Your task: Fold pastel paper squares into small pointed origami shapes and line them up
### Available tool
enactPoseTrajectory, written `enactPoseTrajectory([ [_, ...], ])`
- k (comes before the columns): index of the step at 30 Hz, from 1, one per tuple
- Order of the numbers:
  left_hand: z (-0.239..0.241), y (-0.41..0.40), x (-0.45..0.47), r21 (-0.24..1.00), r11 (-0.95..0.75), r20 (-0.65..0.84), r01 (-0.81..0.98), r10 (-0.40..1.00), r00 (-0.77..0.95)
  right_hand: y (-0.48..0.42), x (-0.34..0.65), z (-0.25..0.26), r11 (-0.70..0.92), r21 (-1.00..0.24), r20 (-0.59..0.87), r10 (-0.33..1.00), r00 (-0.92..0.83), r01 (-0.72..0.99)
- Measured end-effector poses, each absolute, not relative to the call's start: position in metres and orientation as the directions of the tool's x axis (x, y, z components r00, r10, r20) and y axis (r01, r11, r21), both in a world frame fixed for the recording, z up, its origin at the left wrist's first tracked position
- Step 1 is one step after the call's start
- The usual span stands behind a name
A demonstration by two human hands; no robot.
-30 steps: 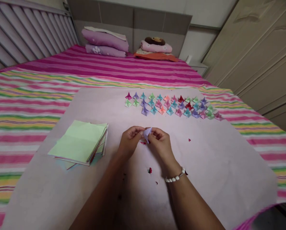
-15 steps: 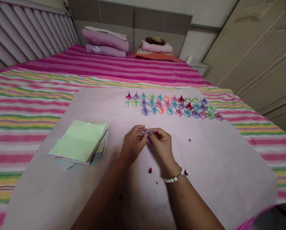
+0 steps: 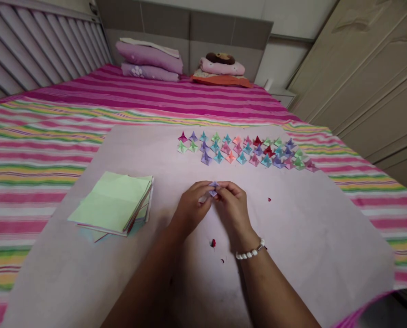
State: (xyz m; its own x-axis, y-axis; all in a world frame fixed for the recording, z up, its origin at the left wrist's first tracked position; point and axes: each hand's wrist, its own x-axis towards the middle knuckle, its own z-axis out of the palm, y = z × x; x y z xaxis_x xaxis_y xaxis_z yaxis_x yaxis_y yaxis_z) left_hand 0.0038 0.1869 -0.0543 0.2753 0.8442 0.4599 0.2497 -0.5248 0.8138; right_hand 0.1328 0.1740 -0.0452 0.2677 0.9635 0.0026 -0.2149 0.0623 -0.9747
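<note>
A small purple folded paper piece [image 3: 213, 187] is pinched between the fingertips of both hands, above the middle of the pale board. My left hand [image 3: 194, 202] grips its left side, fingers bent around it. On the other side, my right hand [image 3: 233, 200] has thumb and forefinger closed on the paper, and a white bead bracelet [image 3: 250, 253] circles that wrist. Fingers cover part of the paper. Beyond the hands, several small folded paper boats [image 3: 241, 157] in purple, blue, green, pink, orange and red stand in rows.
Left of the hands lies a stack of square paper sheets [image 3: 111, 200], pale green on top. Small red scraps [image 3: 213, 243] are scattered on the pale board [image 3: 309, 237]. The board rests on a striped bedspread [image 3: 22, 168]. Folded bedding [image 3: 150, 59] is piled by the headboard.
The purple paper has turned and now shows a diamond shape between the fingers. My left fingers have closed in on it, and both hands have shifted slightly right.
</note>
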Motion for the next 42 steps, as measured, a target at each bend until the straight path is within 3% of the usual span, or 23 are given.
enactPoseTrajectory([
  [5,-0.0527,0.1886,0.0017,0.942,-0.324,0.319,0.087,0.946,0.064,0.1731,0.1317,-0.043,0.083,-0.977,0.048,0.983,0.177,-0.198],
  [13,-0.0505,0.1891,0.0029,0.984,-0.129,0.14,-0.124,0.986,0.088,0.1736,0.1294,-0.0424,0.049,-0.971,0.014,0.989,0.149,-0.233],
  [24,-0.0471,0.1892,0.0004,0.968,-0.12,0.128,-0.222,0.992,0.022,0.1736,0.1272,-0.046,0.01,-0.959,0.008,1.0,0.008,-0.283],
  [31,-0.047,0.1914,-0.0004,0.936,-0.017,0.038,-0.351,0.998,0.054,0.1725,0.1272,-0.0458,0.008,-0.968,0.011,1.0,-0.009,-0.251],
  [37,-0.0447,0.1892,0.0004,0.944,0.055,-0.047,-0.327,0.998,0.032,0.1717,0.1266,-0.0456,0.02,-0.982,0.023,1.0,-0.015,-0.186],
  [42,-0.0456,0.189,-0.0007,0.946,0.032,-0.018,-0.324,0.999,0.046,0.1711,0.1249,-0.0492,-0.005,-0.989,0.005,0.998,-0.067,-0.145],
])
